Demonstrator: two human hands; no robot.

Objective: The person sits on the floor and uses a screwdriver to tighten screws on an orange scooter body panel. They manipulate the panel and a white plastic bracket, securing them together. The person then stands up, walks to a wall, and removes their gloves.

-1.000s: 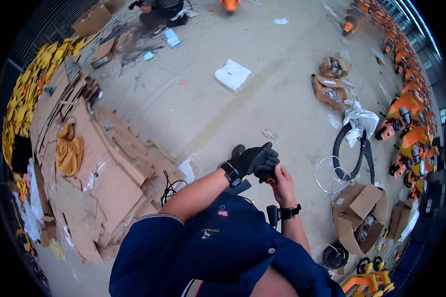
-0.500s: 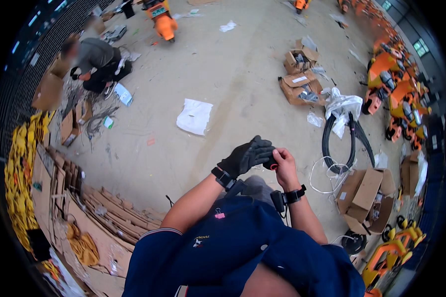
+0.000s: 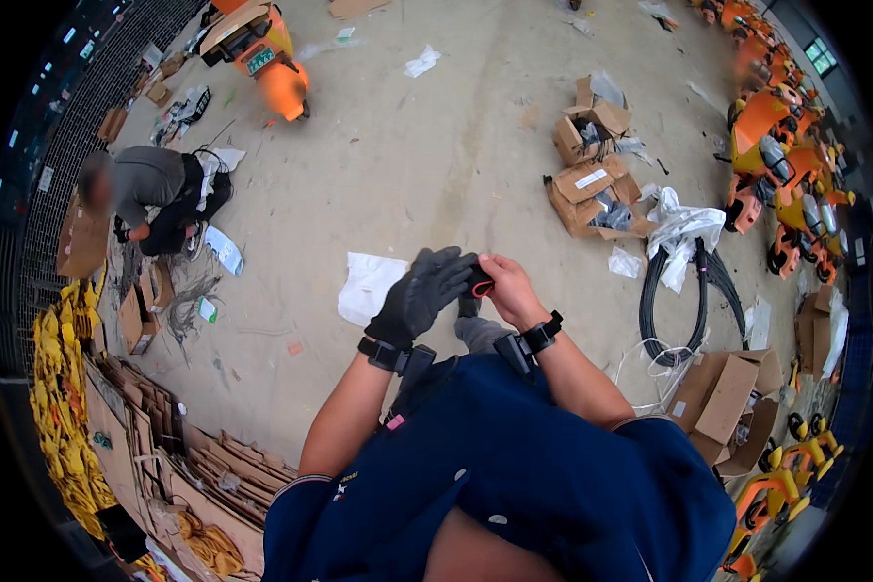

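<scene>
My left hand wears a black work glove, its fingers stretched out and pointing up to the right. Close against its fingertips, my bare right hand pinches what looks like a bunched black glove with a red edge. Thumb and fingers of the right hand are closed on it, and part of it is hidden behind the fingers. Each wrist carries a black strap with a small box. Both hands are in front of my body, above the floor.
A person crouches at the left by cardboard. An orange scooter stands beyond. Open boxes and a coil of black hose lie at the right, near rows of orange vehicles. Flattened cardboard is stacked at lower left.
My hands have moved left and slightly up in the view as it turned. The gloved left hand points more upward. The black item stays pinched in my right hand.
</scene>
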